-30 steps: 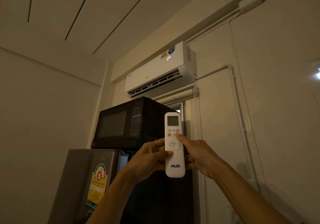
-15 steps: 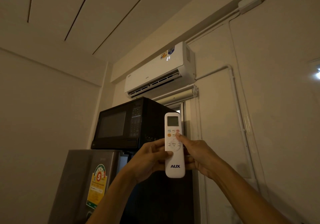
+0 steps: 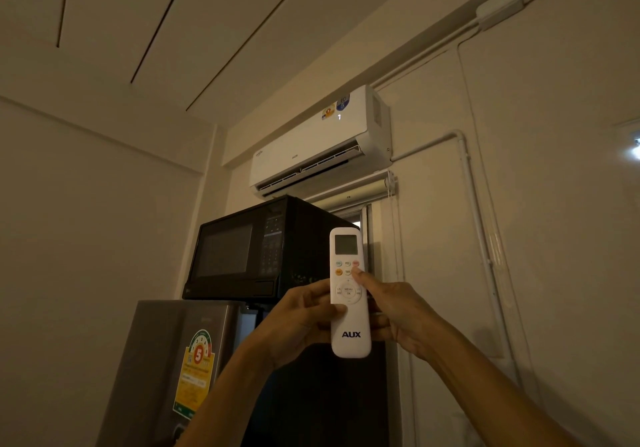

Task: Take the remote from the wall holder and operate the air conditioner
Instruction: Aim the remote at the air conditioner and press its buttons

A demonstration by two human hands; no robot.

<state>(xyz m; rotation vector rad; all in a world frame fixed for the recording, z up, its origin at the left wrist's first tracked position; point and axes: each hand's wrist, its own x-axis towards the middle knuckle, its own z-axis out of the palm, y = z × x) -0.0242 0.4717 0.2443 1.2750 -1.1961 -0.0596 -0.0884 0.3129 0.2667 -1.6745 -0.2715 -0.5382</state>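
- The left hand is curled around the lower left side of the remote, thumb lying across the front just below the round menu pad, the other fingers hidden behind the body.
- The right hand wraps the remote's right edge, fingers behind it; its thumb reaches up and left, the tip pressing on the right end of the lower row of small buttons.
- Both hands are thus closed on the remote, which stands upright in the middle of the view, screen end up, the "AUX" lettering showing below the hands.
- Both forearms rise from the lower edge of the view, the left from lower centre, the right from the lower right corner, and meet at the remote.
- Just behind the remote, to the left, a black microwave sits on top of a grey fridge that bears a yellow-green label with a "5".
- Higher and farther, the white air conditioner is mounted on the wall near the ceiling, louvre open, a lit digit glowing on its front beside two stickers.
- A rolled blind hangs just under the unit; a white pipe runs from the unit's right end and down the wall.
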